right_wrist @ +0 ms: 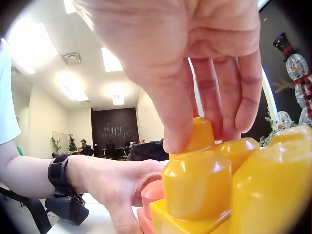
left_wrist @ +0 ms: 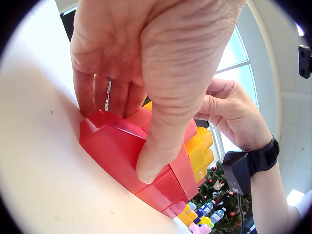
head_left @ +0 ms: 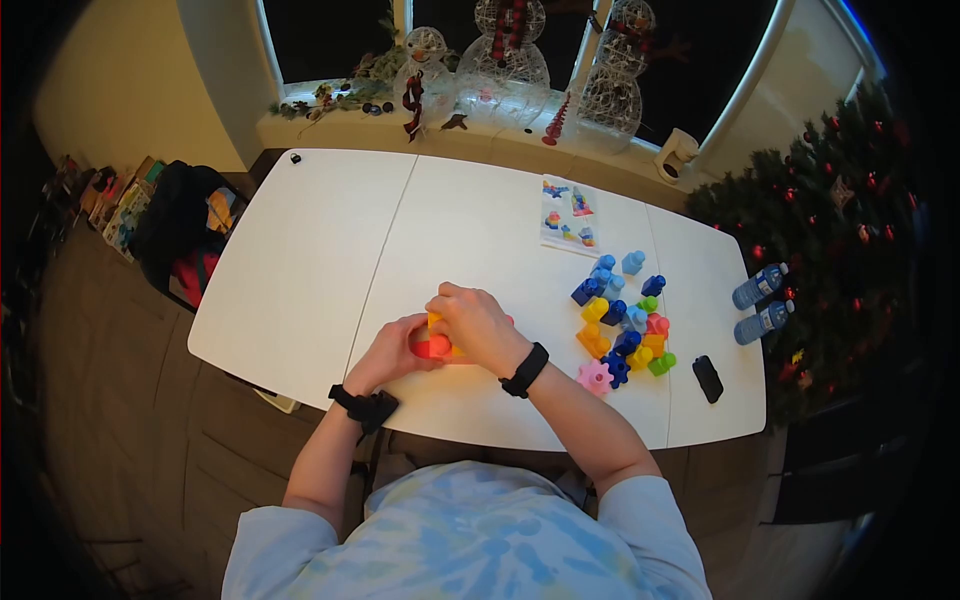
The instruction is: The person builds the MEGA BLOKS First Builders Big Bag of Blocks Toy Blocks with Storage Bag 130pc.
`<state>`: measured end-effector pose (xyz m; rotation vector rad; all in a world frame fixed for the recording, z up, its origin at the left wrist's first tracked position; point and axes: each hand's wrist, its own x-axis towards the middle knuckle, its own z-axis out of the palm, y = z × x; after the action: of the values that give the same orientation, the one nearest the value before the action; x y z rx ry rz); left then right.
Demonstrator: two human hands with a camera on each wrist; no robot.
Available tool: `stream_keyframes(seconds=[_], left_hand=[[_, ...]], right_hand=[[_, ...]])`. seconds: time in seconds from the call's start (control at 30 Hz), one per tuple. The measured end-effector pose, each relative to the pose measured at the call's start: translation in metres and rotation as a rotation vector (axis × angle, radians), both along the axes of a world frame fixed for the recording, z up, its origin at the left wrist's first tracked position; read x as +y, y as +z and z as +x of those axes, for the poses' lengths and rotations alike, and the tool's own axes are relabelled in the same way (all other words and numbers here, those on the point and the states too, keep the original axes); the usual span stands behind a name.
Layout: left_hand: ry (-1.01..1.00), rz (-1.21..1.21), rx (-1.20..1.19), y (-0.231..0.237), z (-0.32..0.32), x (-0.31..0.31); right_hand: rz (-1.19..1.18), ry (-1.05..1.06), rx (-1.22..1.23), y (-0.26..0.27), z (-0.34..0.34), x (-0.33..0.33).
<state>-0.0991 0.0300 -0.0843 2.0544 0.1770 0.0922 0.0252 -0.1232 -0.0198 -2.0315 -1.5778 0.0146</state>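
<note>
On the table, a structure of red blocks [left_wrist: 124,153] stands with yellow blocks [left_wrist: 197,153] on it. My left hand [head_left: 392,352] grips the red side, its thumb on the near face and its fingers round the far side in the left wrist view. Above the structure, my right hand [head_left: 478,322] pinches a yellow block [right_wrist: 201,134] between thumb and fingers, among larger yellow studs [right_wrist: 197,183]. Whether that block is seated on the ones below, I cannot tell.
Right of my hands lie loose blocks [head_left: 613,312] in blue, yellow, pink and green. A picture sheet [head_left: 570,215] lies behind them. A black phone [head_left: 708,379] and two water bottles [head_left: 762,322] are near the table's right edge.
</note>
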Motion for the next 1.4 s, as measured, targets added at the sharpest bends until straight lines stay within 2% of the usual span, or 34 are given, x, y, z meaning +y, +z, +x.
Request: stream_keyframes(seconds=[0.17, 0.27, 0.33, 0.4, 0.47, 0.57, 0.73, 0.9, 1.07, 1.13, 1.27, 1.3, 1.4], left_hand=[[-0.004, -0.01, -0.009, 0.005, 0.0, -0.002], [-0.007, 0.054, 0.042, 0.019, -0.002, -0.007], [-0.013, 0.033, 0.002, 0.006, -0.002, -0.003], [-0.034, -0.009, -0.044, -0.002, -0.002, -0.001], [-0.03, 0.015, -0.017, -0.001, -0.001, -0.001], [0.0, -0.058, -0.055, -0.009, 0.0, 0.0], [0.003, -0.104, -0.059, -0.007, 0.001, -0.003], [0.02, -0.093, -0.065, -0.01, 0.002, -0.002], [-0.022, -0.099, 0.036, 0.004, 0.001, -0.005], [-0.017, -0.097, 0.033, 0.003, 0.0, -0.005], [-0.003, -0.104, -0.024, -0.007, 0.001, -0.003], [0.009, -0.106, -0.072, -0.009, 0.001, -0.003], [0.006, -0.111, -0.091, -0.007, 0.0, -0.004]], right_hand=[[0.029, -0.015, 0.014, 0.003, -0.001, -0.003], [-0.082, 0.02, 0.11, 0.019, 0.005, -0.015], [0.159, -0.057, 0.138, 0.035, 0.016, -0.037], [0.204, -0.186, 0.135, 0.058, 0.039, -0.069], [0.267, -0.364, 0.028, 0.067, 0.068, -0.11], [0.206, -0.64, 0.023, 0.075, 0.098, -0.181], [0.112, -0.883, -0.005, 0.062, 0.118, -0.279], [0.001, -1.051, -0.011, 0.034, 0.119, -0.336], [-0.165, -1.069, 0.172, 0.008, 0.117, -0.345], [-0.217, -0.926, 0.232, -0.003, 0.116, -0.337], [-0.223, -0.855, 0.136, -0.023, 0.11, -0.317], [-0.292, -0.876, 0.141, -0.026, 0.111, -0.313], [-0.303, -0.92, 0.103, -0.026, 0.108, -0.3]])
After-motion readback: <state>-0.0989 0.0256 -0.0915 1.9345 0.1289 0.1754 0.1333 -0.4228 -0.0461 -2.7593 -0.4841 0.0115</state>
